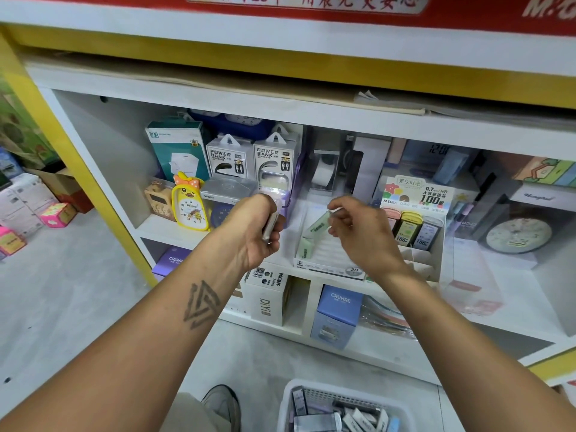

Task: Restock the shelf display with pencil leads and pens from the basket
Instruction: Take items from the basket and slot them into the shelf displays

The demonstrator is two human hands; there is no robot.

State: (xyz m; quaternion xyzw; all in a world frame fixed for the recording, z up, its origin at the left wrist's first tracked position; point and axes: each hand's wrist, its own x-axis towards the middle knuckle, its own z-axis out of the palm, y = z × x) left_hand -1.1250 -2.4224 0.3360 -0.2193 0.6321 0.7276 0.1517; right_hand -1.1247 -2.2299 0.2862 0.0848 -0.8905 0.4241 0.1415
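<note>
White shelving (218, 98) with yellow trim fills the view, crowded with power bank boxes (251, 157) and a duck clock (189, 202). Left hand (254, 227) has its grip clenched around a pale lead case (270, 226). Right hand (363, 230) pinches a green lead case (316, 226) over the display tray (324, 260). At 6 o'clock sits the basket (291, 400) of stock.

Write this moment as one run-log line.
left hand: grips white lead cases | right hand: pinches green case over display tray | basket: stocked
</note>
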